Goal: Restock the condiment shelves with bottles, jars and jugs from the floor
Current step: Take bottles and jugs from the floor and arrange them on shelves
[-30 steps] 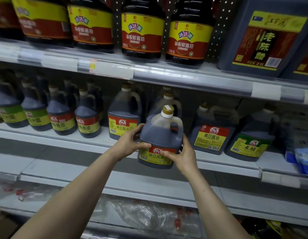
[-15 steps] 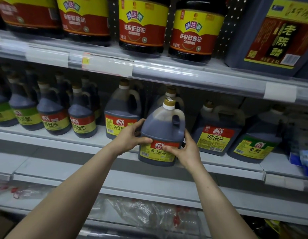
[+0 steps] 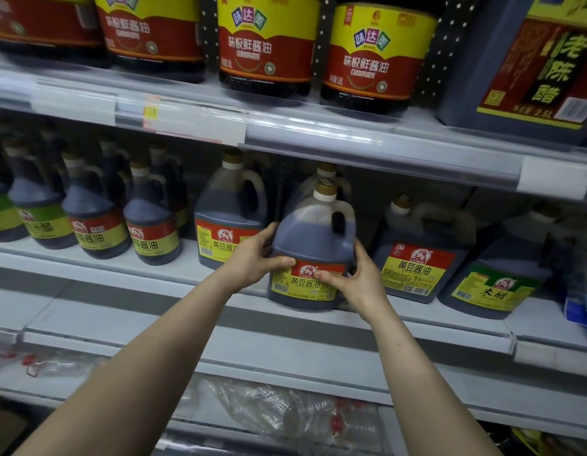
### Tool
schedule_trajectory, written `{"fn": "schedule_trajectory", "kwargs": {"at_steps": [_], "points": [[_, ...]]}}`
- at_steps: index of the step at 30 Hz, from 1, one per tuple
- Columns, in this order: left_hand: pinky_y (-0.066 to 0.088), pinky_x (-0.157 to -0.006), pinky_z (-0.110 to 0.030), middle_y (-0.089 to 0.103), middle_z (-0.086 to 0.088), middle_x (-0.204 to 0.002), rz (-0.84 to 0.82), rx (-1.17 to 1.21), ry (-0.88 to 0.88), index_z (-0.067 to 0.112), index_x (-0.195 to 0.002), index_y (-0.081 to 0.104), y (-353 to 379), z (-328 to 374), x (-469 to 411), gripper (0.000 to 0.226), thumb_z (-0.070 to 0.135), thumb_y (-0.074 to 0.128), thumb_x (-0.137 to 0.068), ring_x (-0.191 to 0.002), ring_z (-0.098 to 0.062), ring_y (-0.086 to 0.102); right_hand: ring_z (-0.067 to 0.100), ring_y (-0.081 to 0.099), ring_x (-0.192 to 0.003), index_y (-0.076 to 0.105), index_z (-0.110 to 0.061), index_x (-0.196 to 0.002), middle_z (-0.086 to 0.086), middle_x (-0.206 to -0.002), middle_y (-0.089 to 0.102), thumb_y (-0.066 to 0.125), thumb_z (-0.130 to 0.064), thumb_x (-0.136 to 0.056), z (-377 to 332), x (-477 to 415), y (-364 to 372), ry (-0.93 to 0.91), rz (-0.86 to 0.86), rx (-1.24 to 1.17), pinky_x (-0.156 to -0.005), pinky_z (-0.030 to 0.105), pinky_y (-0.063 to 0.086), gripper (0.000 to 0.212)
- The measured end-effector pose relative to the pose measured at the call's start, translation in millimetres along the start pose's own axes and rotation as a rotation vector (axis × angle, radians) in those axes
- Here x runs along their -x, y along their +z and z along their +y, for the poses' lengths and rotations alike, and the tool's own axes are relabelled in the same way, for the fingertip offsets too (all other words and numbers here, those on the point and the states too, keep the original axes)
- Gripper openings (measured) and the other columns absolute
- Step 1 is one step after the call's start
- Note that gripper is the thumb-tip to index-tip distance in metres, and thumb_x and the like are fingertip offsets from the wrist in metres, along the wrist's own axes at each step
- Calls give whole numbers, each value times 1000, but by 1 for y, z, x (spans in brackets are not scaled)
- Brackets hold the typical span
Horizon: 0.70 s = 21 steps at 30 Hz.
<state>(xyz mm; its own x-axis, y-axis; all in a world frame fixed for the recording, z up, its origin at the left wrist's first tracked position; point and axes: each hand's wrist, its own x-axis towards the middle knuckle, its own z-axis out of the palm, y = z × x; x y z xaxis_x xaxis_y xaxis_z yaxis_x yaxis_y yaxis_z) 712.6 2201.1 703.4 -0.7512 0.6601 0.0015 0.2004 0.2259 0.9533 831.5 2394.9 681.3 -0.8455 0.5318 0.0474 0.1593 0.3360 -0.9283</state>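
A dark soy sauce jug (image 3: pixel 313 235) with a gold cap and a red and yellow label stands at the front of the middle shelf (image 3: pixel 127 274). My left hand (image 3: pixel 252 258) grips its left side, thumb across the label. My right hand (image 3: pixel 354 284) grips its right side, thumb on the label's front. The jug sits between a matching jug (image 3: pixel 226 218) on its left and another matching jug (image 3: pixel 420 255) on its right. One more jug (image 3: pixel 325 172) is partly hidden right behind it.
Smaller dark bottles (image 3: pixel 94 222) line the middle shelf's left part. A green-labelled vinegar jug (image 3: pixel 496 284) stands far right. Large soy sauce jugs (image 3: pixel 269 51) and a blue vinegar jug (image 3: pixel 532 67) fill the top shelf. Clear plastic bottles (image 3: pixel 285 409) lie on the bottom shelf.
Both hands carried the jug up and forward, from in front of the shelf edge onto the middle shelf's front. The view has moved closer to the shelves.
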Motion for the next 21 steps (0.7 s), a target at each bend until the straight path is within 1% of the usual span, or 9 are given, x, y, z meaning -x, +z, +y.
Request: {"fn": "schedule_trajectory", "kwargs": {"at_steps": [2,4,5,7,9,12,16,18,21], "points": [[54,-77,-11,56,9,-128,6,-12,-6,20,-154,27,1,1,-3,83,17,74,-85,-116,-9,55,20,55,-126,33,-27,-153,-8,-144,52,92,-36,-63,0,-4,-1,4,-1,8,-99,42,54,108],[53,-77,-12,56,8,-130,12,-20,-13,19,-154,27,2,1,-7,83,18,74,-85,-118,-11,56,16,55,-120,33,-26,-153,-15,-133,51,92,-35,-64,0,-8,-2,5,-1,8,-96,38,55,107],[54,-81,-16,56,6,-132,18,-24,-18,19,-154,27,2,1,-9,83,19,74,-85,-120,-13,56,14,55,-117,34,-26,-152,-16,-128,50,92,-34,-65,0,-10,-2,5,0,8,-95,37,55,105],[53,-90,-26,56,4,-136,31,-29,-27,19,-154,27,3,0,-13,84,20,75,-85,-123,-15,55,14,57,-115,40,-25,-146,-15,-126,53,92,-34,-66,0,-14,-2,1,-1,25,-93,36,55,96],[53,-97,-35,57,3,-138,37,-46,-29,19,-153,29,3,-1,-16,82,23,75,-85,-125,-18,56,17,60,-117,45,-24,-140,-10,-129,59,92,-35,-66,2,-18,-3,-5,-3,51,-92,36,57,88],[51,-101,-46,57,-1,-139,41,-66,-42,19,-151,33,3,-1,-21,78,27,75,-85,-125,-21,55,21,60,-121,45,-23,-141,-3,-136,59,92,-38,-66,5,-23,-4,3,4,59,-95,43,57,90],[52,-99,-47,60,-3,-134,52,-97,-43,17,-144,42,4,-1,-25,68,31,74,-85,-121,-22,58,25,54,-130,38,-20,-149,2,-145,54,92,-41,-65,5,-29,-4,37,0,57,-99,50,54,102],[53,-97,-46,63,-2,-130,59,-87,-44,16,-139,47,4,0,-27,61,29,74,-85,-118,-21,60,26,53,-132,37,-19,-150,4,-147,52,91,-43,-64,5,-31,-4,37,1,69,-101,51,53,105],[52,-99,-46,64,-3,-129,62,-51,-44,15,-138,49,5,-1,-29,60,26,75,-85,-117,-21,61,26,50,-135,32,-17,-153,5,-150,48,89,-46,-64,3,-32,-4,27,15,107,-105,50,49,109]]}}
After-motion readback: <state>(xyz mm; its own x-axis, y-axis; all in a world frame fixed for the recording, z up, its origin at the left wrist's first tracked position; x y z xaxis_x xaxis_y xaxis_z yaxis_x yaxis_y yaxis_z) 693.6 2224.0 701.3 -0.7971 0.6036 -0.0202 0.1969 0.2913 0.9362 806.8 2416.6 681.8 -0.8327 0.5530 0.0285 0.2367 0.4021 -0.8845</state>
